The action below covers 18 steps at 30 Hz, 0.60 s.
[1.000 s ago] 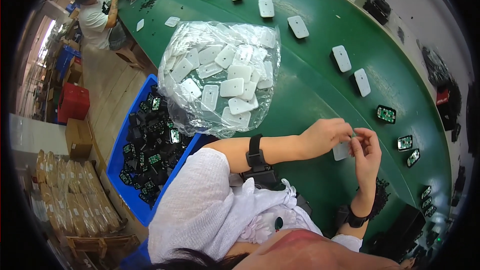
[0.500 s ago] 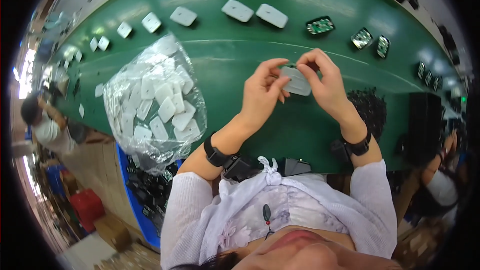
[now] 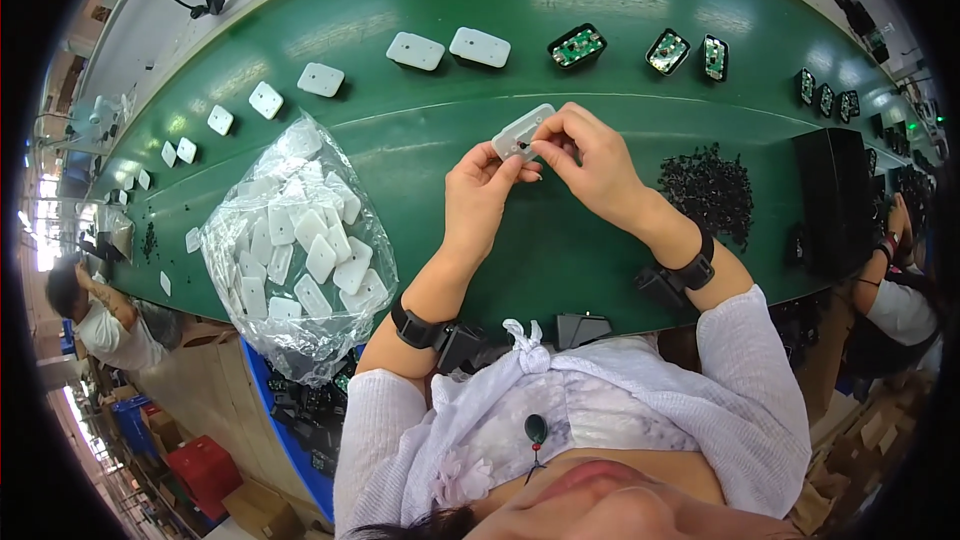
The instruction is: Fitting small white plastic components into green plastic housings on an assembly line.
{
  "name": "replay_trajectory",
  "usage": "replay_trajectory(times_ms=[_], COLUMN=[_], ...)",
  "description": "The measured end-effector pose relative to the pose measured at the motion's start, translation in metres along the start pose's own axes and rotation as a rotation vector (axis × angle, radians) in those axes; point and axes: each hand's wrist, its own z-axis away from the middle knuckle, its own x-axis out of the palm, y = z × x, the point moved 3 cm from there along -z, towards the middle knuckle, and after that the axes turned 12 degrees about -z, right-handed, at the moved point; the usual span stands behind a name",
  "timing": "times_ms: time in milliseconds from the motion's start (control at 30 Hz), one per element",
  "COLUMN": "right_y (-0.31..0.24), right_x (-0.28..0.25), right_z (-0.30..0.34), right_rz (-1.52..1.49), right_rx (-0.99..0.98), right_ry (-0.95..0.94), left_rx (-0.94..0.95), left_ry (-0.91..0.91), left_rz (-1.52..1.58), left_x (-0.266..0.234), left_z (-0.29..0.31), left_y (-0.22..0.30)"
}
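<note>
My left hand [image 3: 478, 195] is closed on a white plastic cover [image 3: 518, 130], a flat rounded rectangle held tilted above the green table. Against its lower part, the pinched thumb and forefinger of my right hand [image 3: 590, 160] meet at a small black part [image 3: 522, 146]. The fingertips hide some of that part, and whether it is seated in the cover I cannot tell. To the right of my right hand lies a heap of small black parts [image 3: 705, 195]. A clear plastic bag [image 3: 375, 305] full of white covers rests left of my left arm.
White covers [image 3: 480, 47] and black housings with green circuit boards [image 3: 577, 46] stand spaced along the green table [image 3: 440, 120]. A black box [image 3: 838, 205] is at the right. A blue bin [image 3: 300, 460] of dark parts sits below the bag. Other people work at both sides.
The view has shifted. Both hands are further left in the picture, and the cover is now tilted upward, with the small black part showing at my right fingertips.
</note>
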Motion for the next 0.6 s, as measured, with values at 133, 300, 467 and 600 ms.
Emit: replay_trajectory(times_ms=[133, 300, 467, 600], right_y=[0.0, 0.011, 0.015, 0.009], right_x=[0.004, 0.009, 0.016, 0.01], right_z=[0.002, 0.004, 0.011, 0.007], right_rz=[0.059, -0.042, -0.124, -0.025], right_rx=[-0.001, 0.076, 0.081, 0.0], right_ry=[0.031, 0.086, 0.126, 0.089], left_rx=[0.057, 0.188, 0.351, 0.306], left_ry=[-0.011, -0.008, 0.071, 0.047], left_rz=[-0.011, -0.03, -0.175, -0.174], left_x=[0.001, 0.005, 0.001, -0.003], left_z=[0.0, 0.001, 0.0, -0.002], left_y=[-0.004, -0.001, -0.004, -0.004])
